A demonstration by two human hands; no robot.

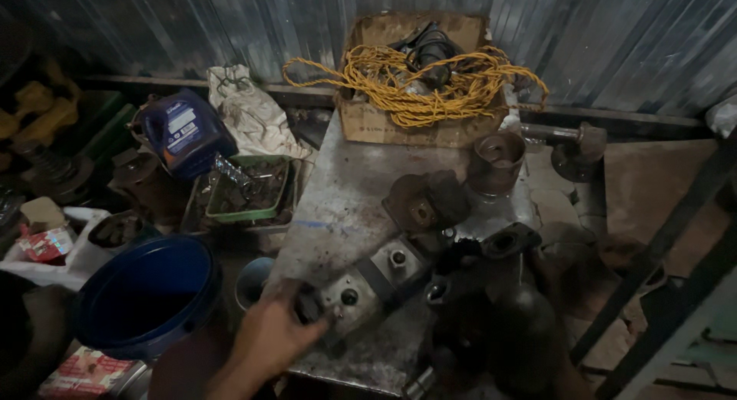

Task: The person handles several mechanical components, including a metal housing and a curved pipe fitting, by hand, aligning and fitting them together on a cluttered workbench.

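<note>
My left hand (pixel 272 335) reaches in from the bottom left and grips the near end of a grey metal pump body (pixel 368 281) that lies on a steel worktable (pixel 342 193). The fingers curl around a dark knob or shaft at that end. Dark cast parts (pixel 426 200) and a black flange (pixel 508 240) lie beside the pump. My right hand is out of sight; a dark shape at the bottom right is too dim to identify.
A cardboard box (pixel 399 123) with coiled yellow rope (pixel 430 81) sits at the table's far end, a metal cup (pixel 497 160) beside it. Left of the table are a blue bucket (pixel 146 296), a blue oil jug (pixel 184 131), and a green tray (pixel 249 191) of scrap. Corrugated metal wall behind.
</note>
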